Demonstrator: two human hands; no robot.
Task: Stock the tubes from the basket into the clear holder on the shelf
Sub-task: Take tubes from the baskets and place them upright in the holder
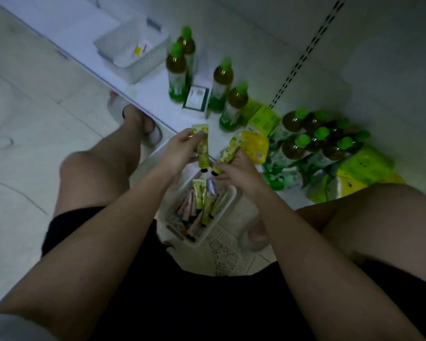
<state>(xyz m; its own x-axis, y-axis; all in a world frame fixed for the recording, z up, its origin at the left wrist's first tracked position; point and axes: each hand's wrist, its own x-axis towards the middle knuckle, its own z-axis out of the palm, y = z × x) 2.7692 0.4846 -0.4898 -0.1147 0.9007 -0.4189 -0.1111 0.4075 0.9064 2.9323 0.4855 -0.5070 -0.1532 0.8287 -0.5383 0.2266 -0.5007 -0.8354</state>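
A white basket [228, 196] sits on the floor between my knees, holding several tubes [199, 205], green and pink. My left hand [180, 151] grips a yellow-green tube [203, 148] with its black cap pointing down. Just to its right, my right hand [234, 169] holds a second yellow-green tube [228, 155], tilted, cap down as well. Both tubes hover above the basket, near the shelf's front edge. A pale, see-through holder [149, 64] stands on the low shelf at the far left, with a small yellow item inside.
Green-capped bottles [176, 70] stand on the white shelf [162, 84], with a small dark-framed box [196, 98] among them. More bottles [312, 136] and yellow-green packets [255, 143] crowd the shelf's right side. My slippered foot [143, 124] rests by the shelf edge.
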